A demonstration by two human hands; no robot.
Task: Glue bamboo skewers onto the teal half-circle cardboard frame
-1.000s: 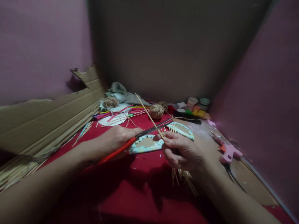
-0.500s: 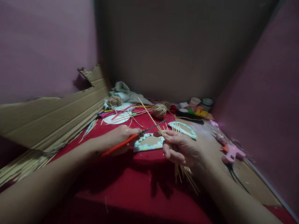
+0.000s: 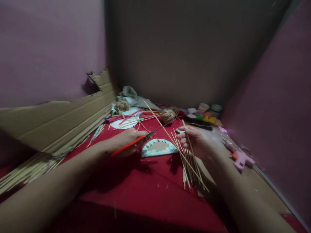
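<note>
My left hand [image 3: 129,139] is closed around orange-handled scissors [image 3: 130,145], their dark blades pointing up and to the right. At the right, my right hand [image 3: 194,139] has its fingers curled round a thin wooden stick [image 3: 184,123], over a loose bunch of similar sticks [image 3: 186,168]. One long stick [image 3: 155,116] slants from the back across this bunch, just past the scissor tips. Between my hands lies a half-round cardboard piece [image 3: 160,146] edged with pale blue patterned cloth. A second cloth-edged piece [image 3: 180,130] is mostly hidden behind my right hand.
Balls of twine [image 3: 167,115], a white disc [image 3: 124,123], coloured sticks and cloth [image 3: 131,94] lie at the back. A pink glue gun [image 3: 243,158] and small tubs [image 3: 215,109] are at the right. Corrugated cardboard [image 3: 60,123] leans along the left wall above many sticks.
My right hand has moved right and slightly up, to over the stick bunch. The long stick that it held near the scissors now lies across the bunch, out of its fingers. The scissors have barely moved.
</note>
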